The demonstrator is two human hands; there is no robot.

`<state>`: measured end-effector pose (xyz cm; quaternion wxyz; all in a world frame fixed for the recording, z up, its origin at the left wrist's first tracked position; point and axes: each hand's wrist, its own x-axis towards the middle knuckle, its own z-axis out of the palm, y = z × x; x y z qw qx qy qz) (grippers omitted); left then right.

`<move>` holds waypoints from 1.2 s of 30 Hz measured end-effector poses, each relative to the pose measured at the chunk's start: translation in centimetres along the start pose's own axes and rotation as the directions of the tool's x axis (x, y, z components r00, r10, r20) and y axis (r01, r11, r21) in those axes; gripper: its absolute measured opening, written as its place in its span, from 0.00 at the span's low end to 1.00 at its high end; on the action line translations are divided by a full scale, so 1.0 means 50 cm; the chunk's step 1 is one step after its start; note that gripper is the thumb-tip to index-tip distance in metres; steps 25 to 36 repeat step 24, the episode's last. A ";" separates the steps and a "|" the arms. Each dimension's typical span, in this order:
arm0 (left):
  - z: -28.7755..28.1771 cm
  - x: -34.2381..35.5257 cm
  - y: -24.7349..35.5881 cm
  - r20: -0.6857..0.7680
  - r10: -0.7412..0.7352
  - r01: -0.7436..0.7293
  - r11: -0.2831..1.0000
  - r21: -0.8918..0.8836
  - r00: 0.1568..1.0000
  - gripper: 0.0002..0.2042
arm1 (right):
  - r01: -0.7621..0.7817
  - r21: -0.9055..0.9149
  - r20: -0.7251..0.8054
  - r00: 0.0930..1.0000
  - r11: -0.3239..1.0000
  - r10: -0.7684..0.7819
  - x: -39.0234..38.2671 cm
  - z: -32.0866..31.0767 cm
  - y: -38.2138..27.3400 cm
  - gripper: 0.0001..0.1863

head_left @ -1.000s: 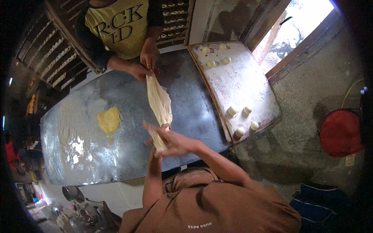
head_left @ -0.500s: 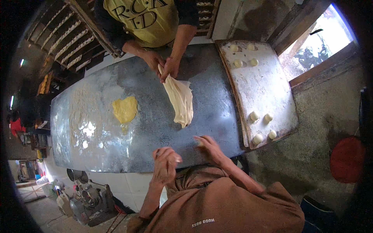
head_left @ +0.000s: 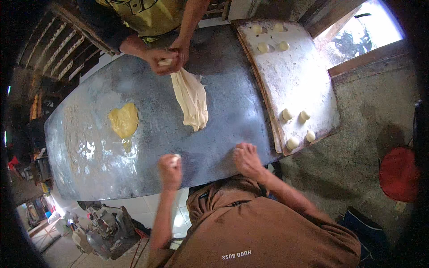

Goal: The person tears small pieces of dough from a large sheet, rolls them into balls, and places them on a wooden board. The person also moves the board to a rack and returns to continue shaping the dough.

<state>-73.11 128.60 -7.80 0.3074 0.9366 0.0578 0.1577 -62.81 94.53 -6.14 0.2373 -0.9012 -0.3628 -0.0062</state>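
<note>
My left hand [head_left: 170, 173] is closed near the front edge of the dark table [head_left: 214, 154]. A small white piece of dough [head_left: 176, 159] shows at its thumb side. Further right, my right hand [head_left: 248, 161] is curled down low over the tabletop, and what is under its fingers is hidden. Across the table, another person's hands [head_left: 170, 59] grip one end of a long, pale strip of dough [head_left: 191, 98], with a bit squeezed up in one fist. The strip's other end rests on the table, beyond my hands.
A flat yellow mass [head_left: 124, 120] lies on the table's left half, beside a shiny, floury patch. On the right, a pale board [head_left: 295, 80] carries several round dough balls [head_left: 292, 143]. A machine [head_left: 105, 228] stands below the table on the left.
My hands have moved apart, the left one turning into an upright fist and the right one curling lower. The other person's hands have shifted on the dough. The whole view has tilted slightly.
</note>
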 end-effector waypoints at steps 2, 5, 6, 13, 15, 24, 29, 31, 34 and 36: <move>-0.048 0.096 -0.058 -0.046 -0.092 0.096 0.991 0.097 0.995 0.15 | -0.112 -0.138 -0.049 0.993 0.984 0.106 0.082 -0.057 0.049 0.21; 0.020 0.191 0.014 -0.126 -0.230 0.237 0.971 0.043 0.965 0.14 | -0.245 -0.196 -0.155 0.964 0.949 0.217 0.215 -0.044 0.013 0.22; 0.052 0.197 0.060 -0.164 -0.279 0.282 0.959 -0.007 0.946 0.15 | -0.243 -0.116 -0.146 0.963 0.963 0.225 0.215 -0.023 -0.005 0.23; 0.001 0.124 0.006 -0.060 -0.181 0.176 0.981 -0.084 0.982 0.13 | -0.273 -0.066 0.200 0.939 0.960 0.281 0.125 -0.085 0.061 0.27; 0.020 0.145 0.036 -0.102 -0.232 0.226 0.972 -0.064 0.967 0.12 | -0.233 -0.152 -0.113 0.970 0.961 0.217 0.234 -0.059 0.038 0.25; -0.017 0.143 0.015 -0.038 -0.137 0.136 0.991 -0.012 0.990 0.10 | -0.240 -0.140 0.116 0.960 0.961 0.256 0.177 -0.050 0.062 0.28; -0.017 0.143 0.015 -0.038 -0.137 0.136 0.991 -0.012 0.990 0.10 | -0.240 -0.140 0.116 0.960 0.961 0.256 0.177 -0.050 0.062 0.28; -0.017 0.143 0.015 -0.038 -0.137 0.136 0.991 -0.012 0.990 0.10 | -0.240 -0.140 0.116 0.960 0.961 0.256 0.177 -0.050 0.062 0.28; -0.017 0.143 0.015 -0.038 -0.137 0.136 0.991 -0.012 0.990 0.10 | -0.240 -0.140 0.116 0.960 0.961 0.256 0.177 -0.050 0.062 0.28; -0.017 0.143 0.015 -0.038 -0.137 0.136 0.991 -0.012 0.990 0.10 | -0.240 -0.140 0.116 0.960 0.961 0.256 0.177 -0.050 0.062 0.28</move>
